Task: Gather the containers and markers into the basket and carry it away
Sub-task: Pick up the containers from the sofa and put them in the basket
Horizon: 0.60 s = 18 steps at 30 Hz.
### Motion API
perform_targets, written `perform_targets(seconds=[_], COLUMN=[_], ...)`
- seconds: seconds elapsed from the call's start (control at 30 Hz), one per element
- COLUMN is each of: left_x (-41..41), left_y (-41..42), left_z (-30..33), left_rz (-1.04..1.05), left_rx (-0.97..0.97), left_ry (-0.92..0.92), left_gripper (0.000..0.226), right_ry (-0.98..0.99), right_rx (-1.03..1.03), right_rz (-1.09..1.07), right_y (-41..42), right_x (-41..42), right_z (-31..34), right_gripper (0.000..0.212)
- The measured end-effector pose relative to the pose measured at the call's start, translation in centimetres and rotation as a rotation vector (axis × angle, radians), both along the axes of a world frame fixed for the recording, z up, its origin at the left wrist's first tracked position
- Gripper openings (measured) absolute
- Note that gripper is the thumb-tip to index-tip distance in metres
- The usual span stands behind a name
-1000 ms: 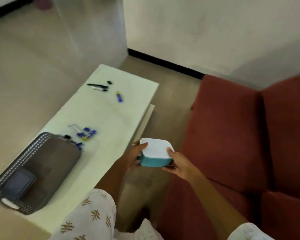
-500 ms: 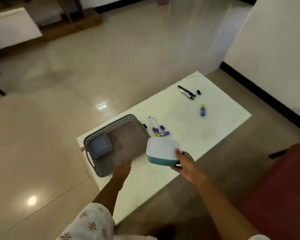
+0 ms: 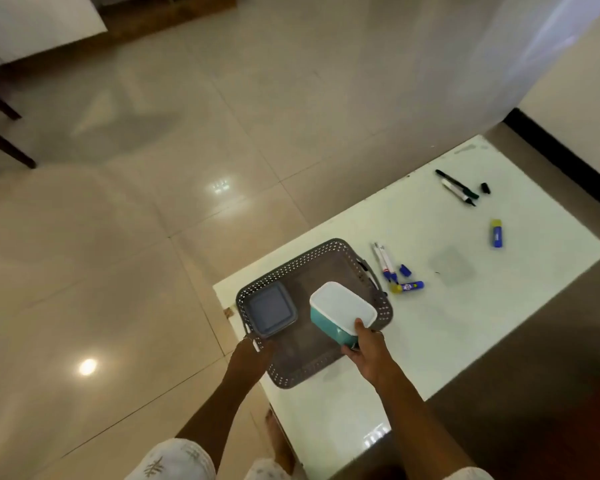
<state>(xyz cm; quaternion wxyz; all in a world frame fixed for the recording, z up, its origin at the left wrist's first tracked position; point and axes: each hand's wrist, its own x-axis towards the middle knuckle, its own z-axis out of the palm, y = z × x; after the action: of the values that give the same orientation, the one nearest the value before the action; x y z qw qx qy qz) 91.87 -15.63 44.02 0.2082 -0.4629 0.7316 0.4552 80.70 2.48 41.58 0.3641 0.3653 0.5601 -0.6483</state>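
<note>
A grey perforated basket [image 3: 326, 252] sits at the near left end of the white table [image 3: 430, 327]. A grey lidded container [image 3: 271, 310] lies in its left half. My right hand [image 3: 364, 348] grips a teal container with a white lid [image 3: 342, 308] over the basket's right half; whether it touches the bottom I cannot tell. My left hand [image 3: 253, 353] holds the basket's near left rim. Blue and white markers [image 3: 385, 263] and a blue cap lie just right of the basket. Two black markers [image 3: 458, 188] and a glue stick [image 3: 496, 232] lie farther along.
A second glue stick [image 3: 407, 286] lies beside the basket's right handle, and a small black cap [image 3: 485, 188] by the black markers. Glossy tiled floor spreads to the left. A wall with a black skirting runs behind the table's far end. Dark furniture legs stand at far left.
My right hand has carried the teal container from beside the basket to over its right half. My left hand has moved onto the basket's near rim. The view has swung further from the red sofa.
</note>
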Motion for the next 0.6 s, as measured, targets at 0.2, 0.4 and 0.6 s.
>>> perform_targets(seconds=[0.2, 0.4, 0.6], left_x=[1.2, 1.1, 1.4], left_y=[-4.5, -5.8, -6.5], left_z=[-4.3, -7.1, -8.5], left_rz=[-0.335, -0.642, -0.836], left_rx=[-0.082, -0.187, -0.153], left_ry=[-0.032, -0.072, -0.219], left_gripper=[0.065, 0.073, 0.074], right_ry=[-0.053, -0.061, -0.051], right_rx=[0.115, 0.139, 0.144], right_rz=[-0.077, -0.111, -0.111], right_y=[-5.2, -9.2, -11.7], right_x=[-1.3, -2.7, -3.2], right_z=[-3.5, -6.0, -7.5], right_gripper=[0.052, 0.048, 0.047])
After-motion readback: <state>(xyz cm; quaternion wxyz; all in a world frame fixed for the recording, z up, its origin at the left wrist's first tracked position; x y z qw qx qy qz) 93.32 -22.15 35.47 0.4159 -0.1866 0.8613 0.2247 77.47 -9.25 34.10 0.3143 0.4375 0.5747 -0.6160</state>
